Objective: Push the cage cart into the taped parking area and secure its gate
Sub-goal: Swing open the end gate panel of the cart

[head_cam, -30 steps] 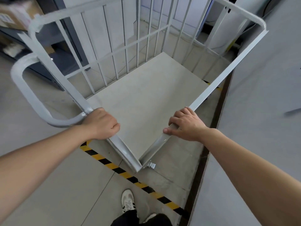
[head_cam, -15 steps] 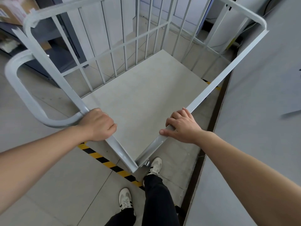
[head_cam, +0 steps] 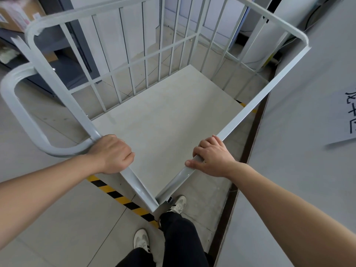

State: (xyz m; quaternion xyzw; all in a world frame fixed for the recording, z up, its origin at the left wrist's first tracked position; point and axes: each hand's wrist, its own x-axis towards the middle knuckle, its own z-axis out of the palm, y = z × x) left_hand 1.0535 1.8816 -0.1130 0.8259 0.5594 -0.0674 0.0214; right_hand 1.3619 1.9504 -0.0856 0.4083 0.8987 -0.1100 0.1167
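- Left hand point(head_cam: 113, 154) is closed in a fist over the cage cart's point(head_cam: 163, 120) near-left top rail, just where the curved push handle point(head_cam: 21, 120) joins it.
- Looping out to the left of the cart, that handle stands over bare floor.
- Near corner of the cart's frame points toward the person, close above the right shoe point(head_cam: 178, 205); the two top rails spread away from it in a V.
- Cart's long axis runs from that near corner up and away toward the far barred sides, with the pale deck bare between them.
- Yellow-and-black floor tape point(head_cam: 115, 195) runs diagonally under the near corner, from the left toward the feet; another short piece shows at the cart's right side.
- Right hand point(head_cam: 212, 157) grips the near-right top rail, fingers curled over it, thumb laid along it.
- Right of the cart stands a grey wall point(head_cam: 300, 132), close beside that rail, bearing a sheet with handwriting point(head_cam: 348, 114).
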